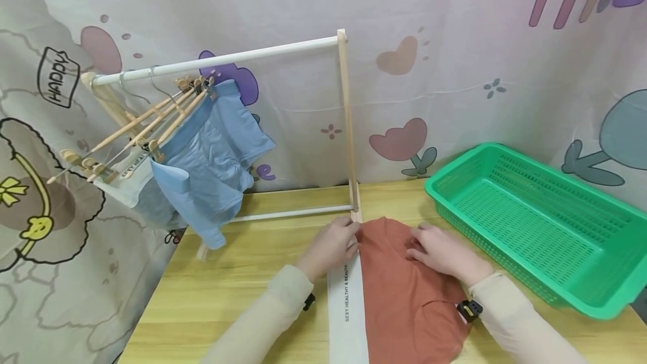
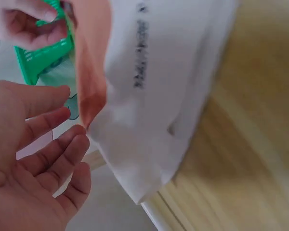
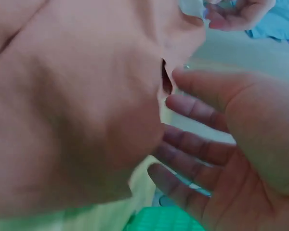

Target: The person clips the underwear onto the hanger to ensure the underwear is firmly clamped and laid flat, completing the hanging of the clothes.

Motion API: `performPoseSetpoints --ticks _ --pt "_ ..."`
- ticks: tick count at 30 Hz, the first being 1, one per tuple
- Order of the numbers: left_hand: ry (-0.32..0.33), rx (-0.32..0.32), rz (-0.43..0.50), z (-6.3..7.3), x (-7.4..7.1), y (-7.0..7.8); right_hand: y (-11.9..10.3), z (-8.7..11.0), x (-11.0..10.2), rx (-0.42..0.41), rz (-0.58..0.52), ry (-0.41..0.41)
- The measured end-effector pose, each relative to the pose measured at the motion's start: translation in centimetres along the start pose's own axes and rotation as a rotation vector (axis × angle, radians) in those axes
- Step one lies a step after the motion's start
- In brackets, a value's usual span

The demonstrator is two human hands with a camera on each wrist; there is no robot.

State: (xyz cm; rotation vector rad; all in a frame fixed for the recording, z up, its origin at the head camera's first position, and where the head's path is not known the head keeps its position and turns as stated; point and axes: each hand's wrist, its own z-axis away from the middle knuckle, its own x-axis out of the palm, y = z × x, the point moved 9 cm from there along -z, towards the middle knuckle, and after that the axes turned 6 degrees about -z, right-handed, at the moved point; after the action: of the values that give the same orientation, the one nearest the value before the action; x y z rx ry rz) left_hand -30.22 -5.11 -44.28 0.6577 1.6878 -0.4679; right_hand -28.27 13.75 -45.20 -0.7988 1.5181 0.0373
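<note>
A rust-orange pair of underpants (image 1: 399, 291) with a white printed waistband (image 1: 346, 308) lies on the wooden table, the waistband along its left side. My left hand (image 1: 331, 246) is at the far end of the waistband. In the left wrist view, the fingertips (image 2: 79, 137) come right up to the fabric's edge, with the thumb apart from them. On the garment's far right part is my right hand (image 1: 445, 254). Its fingers (image 3: 192, 144) are spread and loosely bent along the fabric edge, close to a small gap in the cloth.
A wooden rack (image 1: 349, 128) with a white rail (image 1: 227, 58) stands behind, its foot near my left hand. Light blue shorts (image 1: 207, 145) and a grey-white garment (image 1: 146, 190) hang from clip hangers (image 1: 146, 117). At the right stands a green perforated basket (image 1: 505, 246).
</note>
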Motion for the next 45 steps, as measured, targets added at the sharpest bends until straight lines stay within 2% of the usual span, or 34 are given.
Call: performPoseSetpoints --ticks 3,6,9,13,16,22,26,31,35,41,45 --pt "0.011 0.038 -0.084 0.6 0.5 0.6 0.3 0.6 1.2 -0.017 -0.043 -0.041" --pt "-0.008 0.034 -0.110 1.1 1.1 0.9 1.4 1.6 2.7 -0.007 -0.040 -0.076" --pt "-0.069 0.021 -0.100 1.7 2.0 1.2 2.1 2.5 3.4 0.015 -0.016 -0.113" --pt "-0.165 -0.012 -0.066 2.3 3.1 1.4 2.1 3.3 3.2 0.093 -0.029 -0.171" --pt "-0.198 -0.034 -0.040 2.6 3.4 1.3 1.9 3.5 3.0 0.128 -0.036 -0.182" --pt "-0.175 -0.030 -0.006 3.3 3.3 0.6 -0.3 1.7 2.0 0.023 -0.023 -0.108" --pt "-0.226 -0.064 0.021 4.0 3.8 -0.5 -1.7 -0.5 2.1 -0.046 0.006 -0.113" --pt "-0.346 -0.108 0.078 4.8 4.8 -1.6 -1.2 -2.3 3.8 0.008 -0.004 -0.218" --pt "-0.395 -0.132 0.114 4.9 5.1 -2.3 -0.3 -2.7 5.0 0.068 -0.035 -0.290" --pt "-0.399 -0.168 0.147 5.0 4.9 -3.5 -0.2 -3.4 5.0 0.072 -0.033 -0.296" --pt "-0.405 -0.168 0.190 5.2 4.8 -3.7 -1.6 -3.0 4.0 0.024 0.019 -0.233"
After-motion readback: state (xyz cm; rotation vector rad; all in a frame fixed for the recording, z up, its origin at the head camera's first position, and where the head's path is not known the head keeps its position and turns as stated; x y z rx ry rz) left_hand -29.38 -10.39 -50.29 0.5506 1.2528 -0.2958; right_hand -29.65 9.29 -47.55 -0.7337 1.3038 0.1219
